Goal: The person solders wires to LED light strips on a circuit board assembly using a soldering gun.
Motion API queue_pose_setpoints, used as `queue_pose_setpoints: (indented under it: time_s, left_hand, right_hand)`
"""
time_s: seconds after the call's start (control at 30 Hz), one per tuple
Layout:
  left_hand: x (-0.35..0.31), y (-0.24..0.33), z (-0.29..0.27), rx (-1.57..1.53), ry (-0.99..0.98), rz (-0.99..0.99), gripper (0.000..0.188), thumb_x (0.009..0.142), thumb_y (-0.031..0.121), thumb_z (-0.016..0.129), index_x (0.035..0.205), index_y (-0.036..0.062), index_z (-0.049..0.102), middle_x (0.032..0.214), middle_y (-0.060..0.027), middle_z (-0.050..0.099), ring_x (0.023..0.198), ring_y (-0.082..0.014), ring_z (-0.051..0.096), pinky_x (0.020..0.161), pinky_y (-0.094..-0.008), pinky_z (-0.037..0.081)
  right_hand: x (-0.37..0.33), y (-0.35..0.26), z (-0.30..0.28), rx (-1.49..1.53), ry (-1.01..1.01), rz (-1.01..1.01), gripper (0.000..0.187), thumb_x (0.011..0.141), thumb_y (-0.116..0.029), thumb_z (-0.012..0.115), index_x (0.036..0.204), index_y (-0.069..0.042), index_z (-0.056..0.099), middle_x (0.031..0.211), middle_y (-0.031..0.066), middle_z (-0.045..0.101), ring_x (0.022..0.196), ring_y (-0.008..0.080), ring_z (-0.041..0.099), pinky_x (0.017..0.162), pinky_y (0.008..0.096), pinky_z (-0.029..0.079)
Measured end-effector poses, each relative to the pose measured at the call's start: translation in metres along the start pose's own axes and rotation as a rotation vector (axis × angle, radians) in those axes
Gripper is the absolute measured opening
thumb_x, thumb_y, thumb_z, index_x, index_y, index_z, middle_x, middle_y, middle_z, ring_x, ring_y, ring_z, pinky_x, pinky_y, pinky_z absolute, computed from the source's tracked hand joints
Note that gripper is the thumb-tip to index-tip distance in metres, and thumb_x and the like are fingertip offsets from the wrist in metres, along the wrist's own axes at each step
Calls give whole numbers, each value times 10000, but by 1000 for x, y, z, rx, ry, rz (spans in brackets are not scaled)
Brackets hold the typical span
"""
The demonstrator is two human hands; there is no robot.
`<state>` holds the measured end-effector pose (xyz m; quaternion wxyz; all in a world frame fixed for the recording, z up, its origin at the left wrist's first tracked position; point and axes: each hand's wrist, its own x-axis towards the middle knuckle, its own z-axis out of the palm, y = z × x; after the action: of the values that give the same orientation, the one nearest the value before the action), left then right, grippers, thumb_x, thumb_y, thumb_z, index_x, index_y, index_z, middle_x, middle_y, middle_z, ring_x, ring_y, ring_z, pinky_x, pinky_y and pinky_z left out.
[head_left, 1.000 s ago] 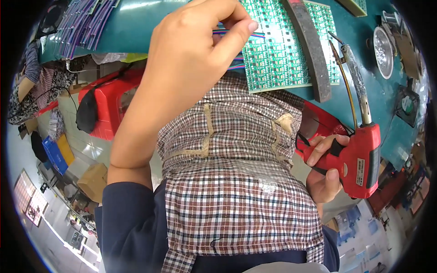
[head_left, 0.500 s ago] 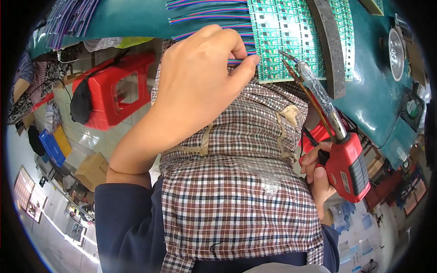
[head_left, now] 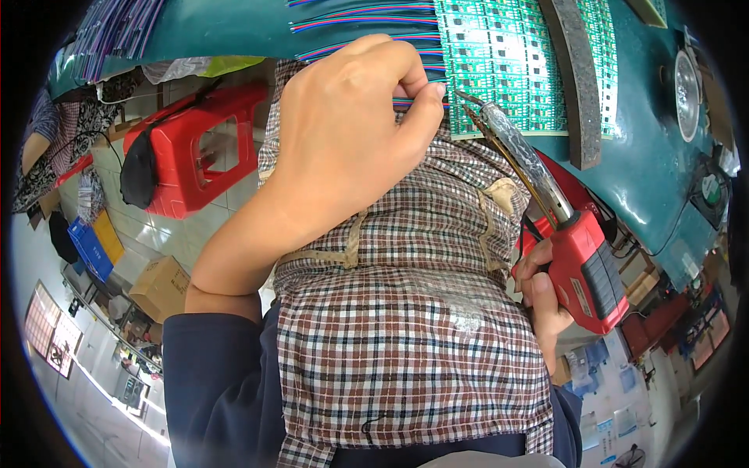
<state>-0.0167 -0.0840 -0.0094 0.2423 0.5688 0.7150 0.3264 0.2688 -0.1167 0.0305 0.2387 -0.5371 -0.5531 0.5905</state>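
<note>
My left hand [head_left: 347, 117] is closed in a pinch on thin coloured wires [head_left: 402, 103] at the left edge of a green circuit board panel [head_left: 507, 58]. More red, blue and black wires [head_left: 367, 15] stick out from that edge in rows. My right hand [head_left: 544, 292] grips the handle of a red soldering gun [head_left: 589, 273], its fingers partly hidden behind it. The gun's metal tip, with a thin feed tube alongside, points at the board's left edge close to my left thumb. Whether the tip touches the board I cannot tell.
A dark flat bar [head_left: 573, 86] lies across the panel. On the green table [head_left: 640, 171] are a bundle of purple wires [head_left: 117, 35] at far left, a metal bowl [head_left: 686, 95] and a small fan [head_left: 708, 191] at right. A red plastic stool [head_left: 168, 168] stands at left.
The soldering gun has moved left and slightly up, bringing its tip from over the board to its left edge near my left thumb. My left hand keeps its pinch almost in place.
</note>
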Motion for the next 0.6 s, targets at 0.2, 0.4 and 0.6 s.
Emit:
queue_pose_setpoints:
  time_s: [0.2, 0.4, 0.6]
  left_hand:
    - [1, 0, 1, -13, 6, 9, 191, 840, 90, 752, 733, -4, 625, 701, -50, 616, 600, -136, 579, 570, -268, 461]
    - [1, -1, 1, 5, 8, 5, 185, 837, 89, 753, 734, -4, 629, 707, -46, 620, 604, -125, 587, 561, -261, 460]
    - [3, -1, 1, 18, 2, 20, 179, 827, 92, 755, 737, -4, 633, 716, -46, 628, 608, -136, 596, 567, -266, 472]
  right_hand:
    - [1, -1, 2, -4, 14, -21, 289, 912, -212, 684, 1017, 27, 560, 790, 80, 542, 511, 85, 412, 490, 258, 361]
    - [2, 0, 5, 7, 20, 5, 262, 911, -178, 676, 1034, 22, 557, 831, 89, 539, 543, 102, 428, 506, 264, 360]
    - [2, 2, 2, -13, -2, -10, 220, 915, -137, 658, 1027, 20, 553, 841, 97, 541, 555, 105, 428, 511, 265, 357]
